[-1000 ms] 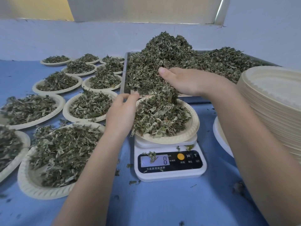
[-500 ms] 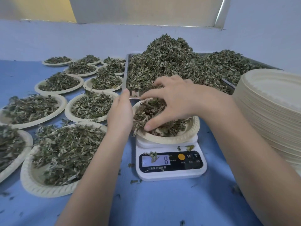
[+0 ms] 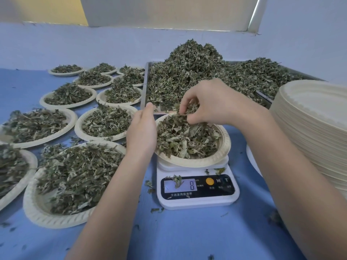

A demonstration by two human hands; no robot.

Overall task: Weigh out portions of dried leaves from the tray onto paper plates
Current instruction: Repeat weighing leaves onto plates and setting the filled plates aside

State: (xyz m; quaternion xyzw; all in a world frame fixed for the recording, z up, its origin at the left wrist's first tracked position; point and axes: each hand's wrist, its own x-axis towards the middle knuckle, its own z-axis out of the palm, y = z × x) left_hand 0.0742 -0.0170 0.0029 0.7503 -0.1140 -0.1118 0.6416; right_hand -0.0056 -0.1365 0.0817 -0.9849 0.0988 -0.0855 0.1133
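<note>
A white kitchen scale [image 3: 197,192] stands on the blue table and carries a paper plate [image 3: 224,147] heaped with dried leaves [image 3: 185,137]. Its display shows an 8, partly covered by a stray leaf. My left hand [image 3: 142,134] rests with straight fingers against the plate's left rim. Above the plate's far side, my right hand [image 3: 212,102] pinches a small clump of dried leaves in curled fingers. Behind the plate lies a metal tray [image 3: 145,87] piled high with dried leaves [image 3: 197,72].
Several filled paper plates [image 3: 73,177] cover the table to the left, back to the wall. A tall stack of empty paper plates [image 3: 315,117] stands at the right, beside my right forearm. Loose leaf crumbs lie around the scale.
My right hand pulled leaves from the tray onto the plate, then rose with a pinch of leaves. My left hand stayed at the plate's left rim.
</note>
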